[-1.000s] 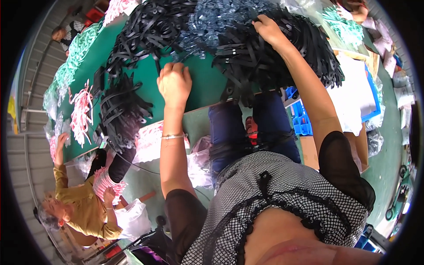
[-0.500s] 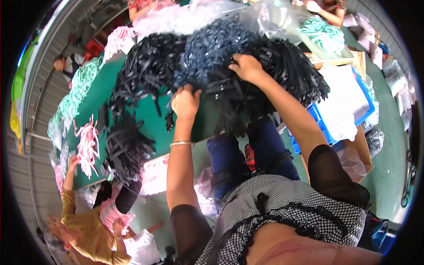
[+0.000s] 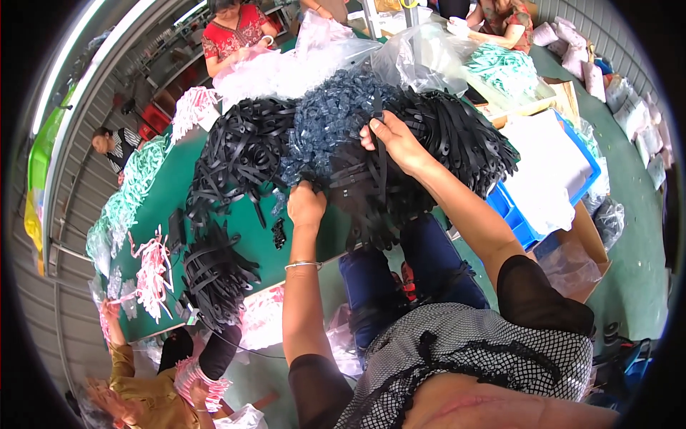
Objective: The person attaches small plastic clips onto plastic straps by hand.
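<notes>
My right hand [image 3: 394, 143] pinches a black strap [image 3: 379, 121], which sticks up above the fingers and hangs below them. Under that hand lies a spread of loose black straps [image 3: 364, 186], reaching down to the near table edge. My left hand [image 3: 307, 206] is closed, fingers curled down at the near edge of a heap of small translucent blue-grey plastic pieces [image 3: 329, 114]; whatever it grips is hidden. To its left lies a big pile of black straps [image 3: 239, 146], and a small cluster of black bits [image 3: 279, 234] sits beside it. Another black strap pile [image 3: 457, 136] spreads to the right.
The green table [image 3: 246, 239] carries a black strap bundle [image 3: 214, 275], pink-white straps [image 3: 152, 275] and mint-green straps [image 3: 132, 189]. At right stand a blue tray [image 3: 589, 168] with white sheets and a cardboard box [image 3: 597, 247]. Co-workers sit around, one in red [image 3: 239, 36] across the table.
The view has tilted, so more of the far side shows. My right hand now holds a strap upright out of the pile. My left hand stays closed by the plastic pieces.
</notes>
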A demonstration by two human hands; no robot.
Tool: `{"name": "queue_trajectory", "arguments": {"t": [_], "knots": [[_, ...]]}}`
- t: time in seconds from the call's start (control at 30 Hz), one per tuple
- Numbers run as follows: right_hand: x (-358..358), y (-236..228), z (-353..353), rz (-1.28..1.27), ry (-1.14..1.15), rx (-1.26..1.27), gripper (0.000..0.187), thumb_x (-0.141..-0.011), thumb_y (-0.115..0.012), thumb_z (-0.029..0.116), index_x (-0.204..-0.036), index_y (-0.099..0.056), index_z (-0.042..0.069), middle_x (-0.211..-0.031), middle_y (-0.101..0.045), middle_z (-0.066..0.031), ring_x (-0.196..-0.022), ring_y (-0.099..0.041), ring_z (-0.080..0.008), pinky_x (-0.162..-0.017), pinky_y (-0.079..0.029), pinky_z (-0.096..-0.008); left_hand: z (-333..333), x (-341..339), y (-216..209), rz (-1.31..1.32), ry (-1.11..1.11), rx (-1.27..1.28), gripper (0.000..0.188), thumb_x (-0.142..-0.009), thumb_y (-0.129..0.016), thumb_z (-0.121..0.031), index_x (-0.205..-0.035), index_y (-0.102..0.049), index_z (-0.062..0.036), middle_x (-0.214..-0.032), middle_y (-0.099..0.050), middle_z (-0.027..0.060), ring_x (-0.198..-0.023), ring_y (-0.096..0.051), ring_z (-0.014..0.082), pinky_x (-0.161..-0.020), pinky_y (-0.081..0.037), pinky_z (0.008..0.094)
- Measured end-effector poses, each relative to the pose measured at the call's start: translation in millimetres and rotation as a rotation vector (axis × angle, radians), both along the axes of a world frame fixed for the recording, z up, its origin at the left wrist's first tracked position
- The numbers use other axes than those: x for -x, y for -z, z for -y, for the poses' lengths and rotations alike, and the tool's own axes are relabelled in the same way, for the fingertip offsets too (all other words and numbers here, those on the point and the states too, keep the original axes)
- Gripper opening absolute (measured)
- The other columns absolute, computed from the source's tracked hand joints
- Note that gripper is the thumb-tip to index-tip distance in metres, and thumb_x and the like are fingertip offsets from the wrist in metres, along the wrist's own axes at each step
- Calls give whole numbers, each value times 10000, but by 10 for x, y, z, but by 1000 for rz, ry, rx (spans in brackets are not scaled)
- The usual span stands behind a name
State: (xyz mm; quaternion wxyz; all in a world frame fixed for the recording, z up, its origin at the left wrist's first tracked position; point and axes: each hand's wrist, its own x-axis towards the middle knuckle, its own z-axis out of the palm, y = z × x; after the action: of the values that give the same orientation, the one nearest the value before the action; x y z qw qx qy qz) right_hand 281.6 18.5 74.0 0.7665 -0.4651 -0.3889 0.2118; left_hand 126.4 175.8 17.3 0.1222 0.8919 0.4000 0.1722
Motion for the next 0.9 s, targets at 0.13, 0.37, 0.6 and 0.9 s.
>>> {"name": "queue_trajectory", "arguments": {"t": [0.13,0.37,0.6,0.9], "knots": [[124,-305,162,-271,-180,-78,126,-917,-430,174,-863,-450,61,-697,-499,-39,-527,-426,-110,-504,-368,-232,16,31,21,4,-8,8,260,-683,-618,-218,-880,-601,-49,-921,-607,180,-882,-583,322,-773,-464,393],[316,-746,554,-327,-286,-96,127,-900,-472,170,-931,-503,51,-613,-416,-9,-462,-321,-63,-438,-250,-214,36,52,33,31,15,44,285,-699,-586,-198,-929,-579,-29,-905,-609,192,-861,-590,342,-770,-467,405],[537,-709,1019,-269,-380,24,151,-872,-491,110,-1016,-471,70,-691,-539,-103,-433,-339,-86,-412,-266,-210,-193,131,152,289,62,286,259,-749,-550,-185,-924,-612,-3,-811,-638,134,-739,-605,244,-676,-464,324],[757,-41,1259,-364,-334,194,165,-874,-507,124,-1026,-497,60,-759,-560,-36,-551,-541,-109,-492,-450,-229,612,445,-197,1035,372,1373,162,-834,-419,-94,-953,-487,-9,-723,-562,98,-567,-491,135,-508,-387,231]]}}
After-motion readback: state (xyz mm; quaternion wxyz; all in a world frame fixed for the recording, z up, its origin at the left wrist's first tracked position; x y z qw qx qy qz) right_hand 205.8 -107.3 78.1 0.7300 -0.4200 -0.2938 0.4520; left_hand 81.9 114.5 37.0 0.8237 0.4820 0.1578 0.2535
